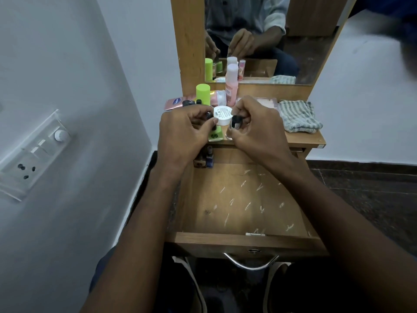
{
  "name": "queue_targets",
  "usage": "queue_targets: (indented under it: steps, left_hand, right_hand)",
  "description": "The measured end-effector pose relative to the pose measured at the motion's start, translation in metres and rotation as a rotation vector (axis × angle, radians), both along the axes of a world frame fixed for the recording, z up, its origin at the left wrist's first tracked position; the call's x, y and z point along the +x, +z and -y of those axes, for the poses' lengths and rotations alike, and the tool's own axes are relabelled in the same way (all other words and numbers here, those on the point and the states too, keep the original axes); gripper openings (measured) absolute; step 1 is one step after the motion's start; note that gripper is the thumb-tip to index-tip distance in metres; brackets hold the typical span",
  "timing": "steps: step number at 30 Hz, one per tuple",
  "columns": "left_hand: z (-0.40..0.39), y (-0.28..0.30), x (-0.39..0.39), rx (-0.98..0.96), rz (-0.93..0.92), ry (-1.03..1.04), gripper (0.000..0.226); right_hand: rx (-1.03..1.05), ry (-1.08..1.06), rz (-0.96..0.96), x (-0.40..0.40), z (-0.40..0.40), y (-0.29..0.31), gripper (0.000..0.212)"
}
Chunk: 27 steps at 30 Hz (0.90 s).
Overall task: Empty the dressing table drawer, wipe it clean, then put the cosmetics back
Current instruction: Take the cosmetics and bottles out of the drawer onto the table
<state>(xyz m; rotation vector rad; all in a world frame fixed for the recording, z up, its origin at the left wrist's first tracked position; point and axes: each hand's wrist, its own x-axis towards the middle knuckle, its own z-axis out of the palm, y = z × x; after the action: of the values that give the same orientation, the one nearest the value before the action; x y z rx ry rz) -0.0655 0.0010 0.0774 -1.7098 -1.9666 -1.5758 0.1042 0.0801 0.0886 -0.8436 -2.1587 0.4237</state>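
White walls enclose a narrow wooden dressing-table counter (302, 137) with a tall mirror (293, 53) set behind it, and a white switch and socket panel (33, 154) is fixed to the left wall. Below the counter, a pulled-out wooden drawer (243, 199) with a curved metal handle (250, 263) is seen; its base is marked with pale scratches, and two small dark nail polish bottles (204, 158) are stood in its far left corner. On the counter, a lime-green capped cylinder (203, 93), a pale pink upright bottle with a white cap (231, 86), a pink tube lying flat (176, 103) and a few small dark bottles are gathered at the far left. A grey striped folded cloth (297, 117) is laid at the right end. A small round white jar with a printed label (223, 115) is seen between the two hands, above the counter's near edge. The left hand (182, 136) is curled, its grip closed on a small dark item that cannot be made out clearly. The right hand (257, 125) is curled as well, and a small black-capped bottle (235, 123) is pinched in its grip. Which hand bears the jar cannot be told. A green-labelled tube (214, 136) is partly hidden beneath the hands.
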Motion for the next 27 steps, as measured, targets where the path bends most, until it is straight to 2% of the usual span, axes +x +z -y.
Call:
queue_targets:
  steps: [6, 11, 17, 27]
  left_hand:
    - [-0.014, -0.008, 0.003, -0.015, -0.153, 0.089, 0.021]
    - [-0.02, -0.013, -0.002, -0.027, -0.22, 0.156, 0.032]
    - [-0.02, -0.02, -0.004, -0.089, -0.26, 0.16, 0.044]
    - [-0.014, -0.022, 0.002, -0.039, -0.28, 0.165, 0.072]
  right_hand:
    - [0.063, -0.03, 0.076, -0.017, -0.013, -0.009, 0.032]
    - [0.14, -0.059, 0.093, -0.022, -0.019, -0.014, 0.029]
    - [0.17, -0.032, 0.11, -0.025, -0.022, -0.017, 0.038]
    - [0.197, -0.035, 0.111, -0.03, -0.023, -0.021, 0.041]
